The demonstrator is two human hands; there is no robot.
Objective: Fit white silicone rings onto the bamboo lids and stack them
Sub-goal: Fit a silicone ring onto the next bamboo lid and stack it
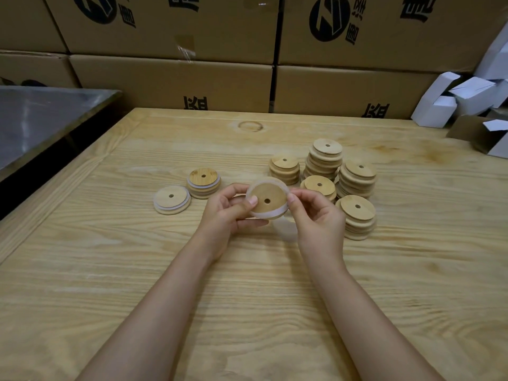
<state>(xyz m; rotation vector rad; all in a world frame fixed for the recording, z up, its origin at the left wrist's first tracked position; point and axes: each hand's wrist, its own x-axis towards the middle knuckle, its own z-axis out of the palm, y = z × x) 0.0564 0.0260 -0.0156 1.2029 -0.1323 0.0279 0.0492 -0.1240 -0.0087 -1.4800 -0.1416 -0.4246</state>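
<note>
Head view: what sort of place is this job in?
Probably a packing or warehouse workroom: printed cardboard cartons stacked behind the wooden table, folded white boxes at the right, and stacks of bamboo lids on it.

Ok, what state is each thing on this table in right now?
held lid: lifted off the table, white ring stretched round its rim
left grip: holds the lid
right grip: pinches the ring
left lid: flat, ringed
left stack: top lid ringed
right stacks: no rings visible
</note>
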